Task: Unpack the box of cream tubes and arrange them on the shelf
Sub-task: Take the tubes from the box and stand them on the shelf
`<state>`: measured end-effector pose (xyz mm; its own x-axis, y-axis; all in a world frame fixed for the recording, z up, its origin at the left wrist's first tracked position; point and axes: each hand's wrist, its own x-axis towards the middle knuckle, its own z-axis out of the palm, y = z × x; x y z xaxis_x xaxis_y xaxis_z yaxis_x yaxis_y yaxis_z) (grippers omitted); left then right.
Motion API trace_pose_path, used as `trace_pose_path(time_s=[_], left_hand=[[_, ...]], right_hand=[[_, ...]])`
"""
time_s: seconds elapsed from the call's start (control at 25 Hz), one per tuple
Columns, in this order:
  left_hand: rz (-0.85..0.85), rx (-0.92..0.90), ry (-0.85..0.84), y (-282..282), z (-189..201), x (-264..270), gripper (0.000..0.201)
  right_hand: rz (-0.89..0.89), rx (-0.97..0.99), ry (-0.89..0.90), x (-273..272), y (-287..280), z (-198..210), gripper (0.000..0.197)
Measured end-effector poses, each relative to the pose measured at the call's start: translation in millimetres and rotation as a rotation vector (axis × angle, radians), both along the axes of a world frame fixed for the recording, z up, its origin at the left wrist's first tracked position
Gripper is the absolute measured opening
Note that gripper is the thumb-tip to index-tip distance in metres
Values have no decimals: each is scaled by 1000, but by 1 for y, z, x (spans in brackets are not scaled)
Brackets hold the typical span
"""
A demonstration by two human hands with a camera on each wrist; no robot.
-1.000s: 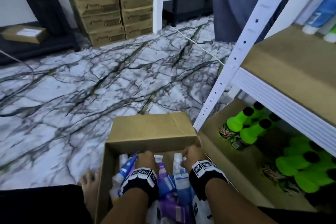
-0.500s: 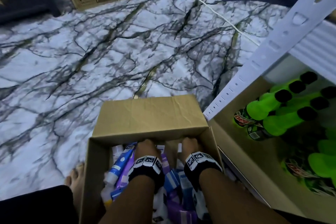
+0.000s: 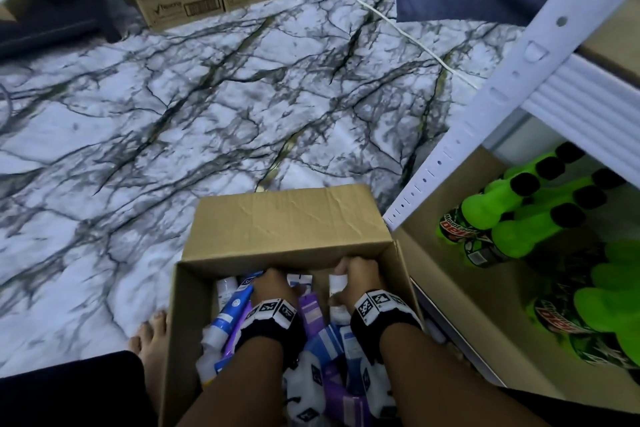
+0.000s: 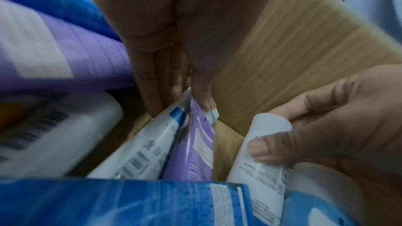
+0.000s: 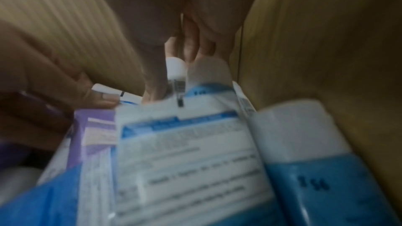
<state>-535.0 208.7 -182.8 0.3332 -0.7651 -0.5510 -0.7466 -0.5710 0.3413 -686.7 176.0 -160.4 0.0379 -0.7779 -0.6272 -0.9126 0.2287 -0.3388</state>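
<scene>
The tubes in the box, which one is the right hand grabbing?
The white tube with small black print, at the box's far right. The right hand pinches its flat crimped end; the purple tube and blue tube lie toward the left hand.

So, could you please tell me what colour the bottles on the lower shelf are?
The bottles are bright green with black caps, clearest in the head view.
</scene>
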Motion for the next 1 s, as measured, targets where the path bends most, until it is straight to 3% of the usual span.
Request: trace_pose_path(time_s=[0.24,0.4,0.56,0.68,0.8,1.0], left_hand=[[35,-226,51,18,39,9,25],[54,-428,116,29,85,13,25],[0,-576,173,29,135,9,24],[-10,-658,197,29,182,0,27],[-31,-747,229,36,229,-11,26],[-44,-884,304,42,294,-33,27]], right_hand=[[29,-80,-115,3,10,39,56],[77,-200,-62,-6,18,88,40],[23,-366,-31,-17,33,147,12],[-77,-429,-23,-35,49,194,29],[-132,-537,-19,-56,69,237,21],[-248,-683,-29,-83,98,299,29]])
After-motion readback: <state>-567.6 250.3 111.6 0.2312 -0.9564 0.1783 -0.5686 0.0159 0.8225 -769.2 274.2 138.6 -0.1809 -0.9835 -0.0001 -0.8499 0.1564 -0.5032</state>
